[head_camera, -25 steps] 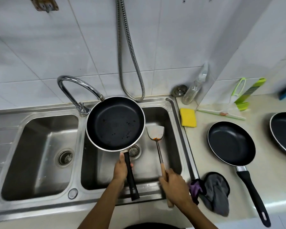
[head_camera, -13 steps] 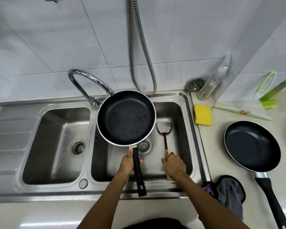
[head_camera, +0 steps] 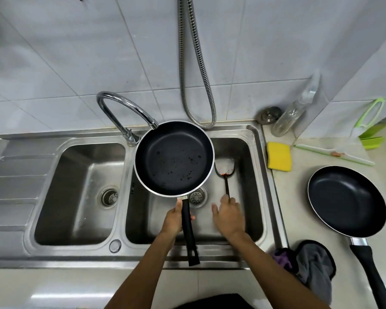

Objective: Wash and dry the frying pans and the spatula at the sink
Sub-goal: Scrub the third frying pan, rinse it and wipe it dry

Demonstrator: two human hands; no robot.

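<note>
My left hand (head_camera: 175,219) grips the black handle of a dark frying pan (head_camera: 174,159), holding it level above the right basin of the steel sink (head_camera: 257,139), just under the faucet spout (head_camera: 120,108). The pan's inside carries dark specks. A metal spatula (head_camera: 224,168) with red residue on its blade lies in the right basin beside the pan. My right hand (head_camera: 228,216) hovers over the near end of its handle, thumb and fingers spread, and hides that end. A second frying pan (head_camera: 345,201) rests on the counter to the right.
A yellow sponge (head_camera: 279,156) lies by the sink's right rim. A grey cloth (head_camera: 314,264) is bunched at the counter's front. A clear bottle (head_camera: 294,112) and a metal drain plug (head_camera: 269,114) stand at the back. A shower hose (head_camera: 196,63) hangs down the wall.
My right hand has lowered the spatula into the right basin and loosened its fingers from the handle. The pan stays held over the basin. The view has shifted left.
</note>
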